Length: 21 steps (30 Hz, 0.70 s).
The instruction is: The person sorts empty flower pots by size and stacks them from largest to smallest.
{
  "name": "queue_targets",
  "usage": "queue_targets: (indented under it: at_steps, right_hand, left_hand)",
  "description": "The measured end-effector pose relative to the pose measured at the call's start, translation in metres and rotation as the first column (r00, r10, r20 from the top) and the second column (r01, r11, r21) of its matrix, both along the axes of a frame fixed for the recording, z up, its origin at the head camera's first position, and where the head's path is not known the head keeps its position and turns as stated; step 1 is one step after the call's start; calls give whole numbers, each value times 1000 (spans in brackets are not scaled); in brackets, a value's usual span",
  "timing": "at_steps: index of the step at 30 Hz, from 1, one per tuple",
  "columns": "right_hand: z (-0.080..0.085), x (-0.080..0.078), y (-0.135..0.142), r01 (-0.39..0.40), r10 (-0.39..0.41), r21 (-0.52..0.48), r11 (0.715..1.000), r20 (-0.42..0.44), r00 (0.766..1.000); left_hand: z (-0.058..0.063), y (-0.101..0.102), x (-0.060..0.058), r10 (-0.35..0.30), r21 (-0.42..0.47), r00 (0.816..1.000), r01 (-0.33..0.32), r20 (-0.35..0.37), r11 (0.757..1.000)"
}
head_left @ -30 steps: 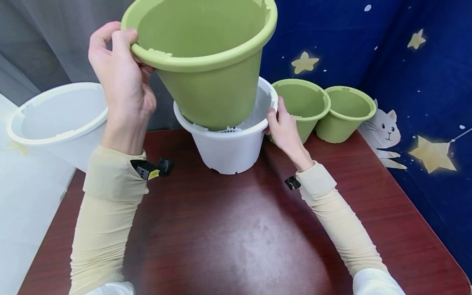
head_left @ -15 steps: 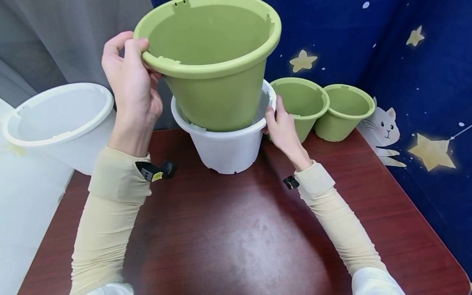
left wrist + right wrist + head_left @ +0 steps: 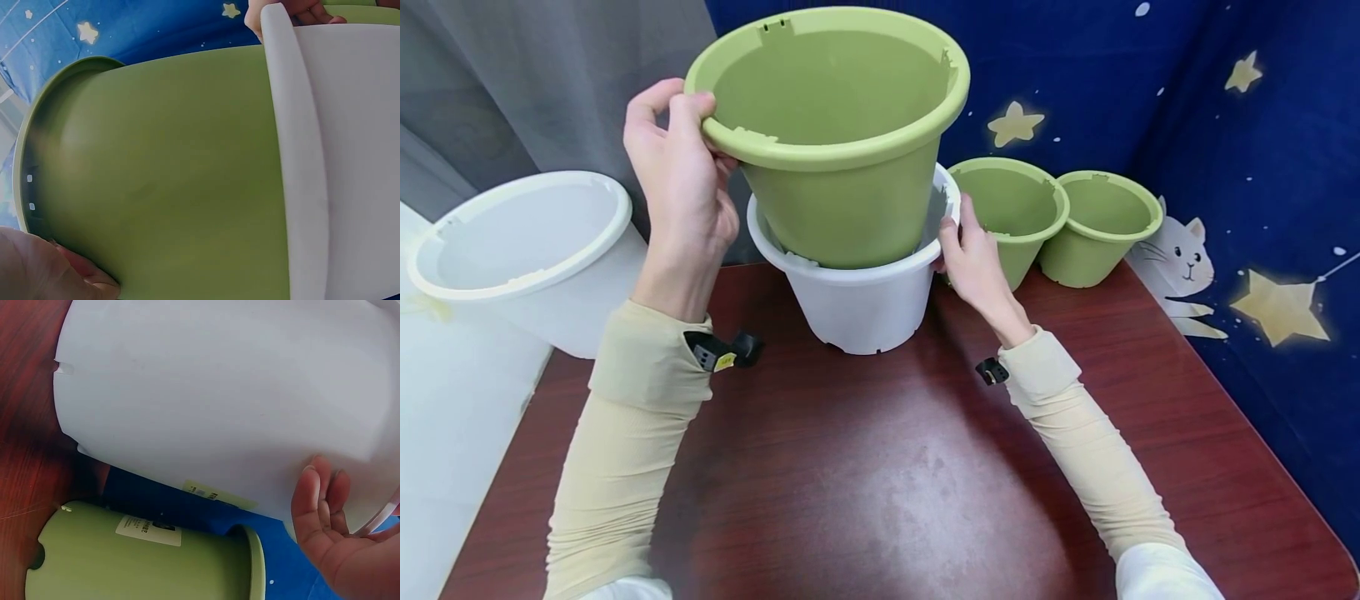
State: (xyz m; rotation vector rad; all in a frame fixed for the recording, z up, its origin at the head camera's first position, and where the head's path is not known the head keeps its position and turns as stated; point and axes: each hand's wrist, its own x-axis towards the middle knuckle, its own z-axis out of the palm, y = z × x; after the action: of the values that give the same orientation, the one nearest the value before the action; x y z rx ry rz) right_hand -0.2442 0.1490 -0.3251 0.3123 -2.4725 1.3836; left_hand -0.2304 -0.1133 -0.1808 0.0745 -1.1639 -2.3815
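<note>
- Wood-grain table [image 3: 880, 467]: below both hands, bearing the pots.
- Green plastic planter pot [image 3: 842, 208]: right of the left hand, held by its rim. Lower than a second ago; back rim now in full view, base sunk from sight inside the white pot. Judged part-nested, since much of its wall stands above the white rim; whether it touches bottom cannot be told.
- White plastic planter pot [image 3: 865, 312]: upright on the table, just left of the right hand; practically unmoved.
- Second white pot [image 3: 587, 283]: left of the left hand, apart from it.
- Nearer green pot [image 3: 1007, 200]: just beyond the right hand.
- Farther green pot [image 3: 1078, 254]: further right of that hand.
- Left hand [image 3: 681, 167]: lowered and shifted inward; pinching the green rim, thumb over it, fingers outside.
- Right hand [image 3: 973, 258]: same place as before; gripping the white rim, fingers bent against the outer wall. Seemingly a steadying hold.
- Paper label [image 3: 149, 530]: on a green pot near the right hand; print unreadable.
</note>
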Motion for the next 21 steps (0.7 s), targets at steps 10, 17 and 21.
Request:
queue_targets:
  at_steps: [10,17,21]
  right_hand:
    - [0,-1,2,-4,4,8,1000,19,1000]
    - [3,0,1,-7,6,20,1000,40,999]
    - [3,-1,1,-9,8,22,1000,54,999]
  left_hand:
    - [-6,3,-1,-6,-29,1000,6,-1,1000]
    - [-10,5,-2,1,-59,1000,-1,-1,998]
    - [-13,4,-4,12,-78,1000,-11,6,997]
